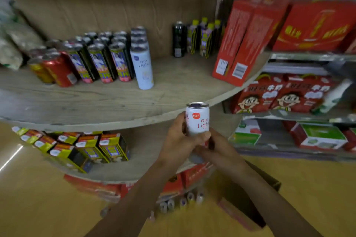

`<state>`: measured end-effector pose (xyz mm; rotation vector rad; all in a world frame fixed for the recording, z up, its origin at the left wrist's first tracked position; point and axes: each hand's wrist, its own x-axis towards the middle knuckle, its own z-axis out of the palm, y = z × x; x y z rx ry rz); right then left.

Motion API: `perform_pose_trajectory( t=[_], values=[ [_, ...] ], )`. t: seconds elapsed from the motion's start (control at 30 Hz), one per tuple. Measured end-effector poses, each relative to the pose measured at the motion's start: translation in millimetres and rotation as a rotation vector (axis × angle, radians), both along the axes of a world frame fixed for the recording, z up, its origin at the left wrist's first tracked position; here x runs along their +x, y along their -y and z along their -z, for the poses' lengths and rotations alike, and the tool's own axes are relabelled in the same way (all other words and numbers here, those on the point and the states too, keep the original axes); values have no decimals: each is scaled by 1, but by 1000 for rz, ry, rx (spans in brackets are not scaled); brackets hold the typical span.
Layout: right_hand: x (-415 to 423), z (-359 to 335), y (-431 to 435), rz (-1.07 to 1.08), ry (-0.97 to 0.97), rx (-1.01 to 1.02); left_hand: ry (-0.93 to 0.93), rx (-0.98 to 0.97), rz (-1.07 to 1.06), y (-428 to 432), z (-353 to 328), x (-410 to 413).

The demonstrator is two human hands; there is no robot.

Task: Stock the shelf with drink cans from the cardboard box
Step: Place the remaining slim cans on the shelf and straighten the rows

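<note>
A white "RIO Light" can (197, 119) stands upright just in front of the round wooden shelf's edge (115, 106). My left hand (178, 142) grips its middle from the left, thumb across the front. Fingers of my right hand (221, 152) curl round the can's lower end from the right. On the shelf a row of the same white cans (142, 67) runs front to back. Below my arms the brown cardboard box (256, 196) lies open on the floor, with several can tops (183, 201) showing at its left.
Left of the white row stand dark printed cans (102, 61) and red cans (59, 71). A black can and yellow-capped bottles (200, 38) sit at the back, tall red cartons (244, 40) to the right. Boxed drinks (92, 146) fill the tier below. A metal rack with red packs (279, 98) stands right.
</note>
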<state>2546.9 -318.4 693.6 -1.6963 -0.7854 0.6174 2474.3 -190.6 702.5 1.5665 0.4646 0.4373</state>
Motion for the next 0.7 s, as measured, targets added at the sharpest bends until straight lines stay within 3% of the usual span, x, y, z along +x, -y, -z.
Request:
perform_pose_trajectory(
  t=[0.33, 0.7],
  values=[
    [50, -40, -57, -47, 109, 15, 72, 104, -70, -43, -52, 35],
    [138, -43, -137, -92, 209, -41, 41, 158, -224, -103, -58, 109]
  ],
)
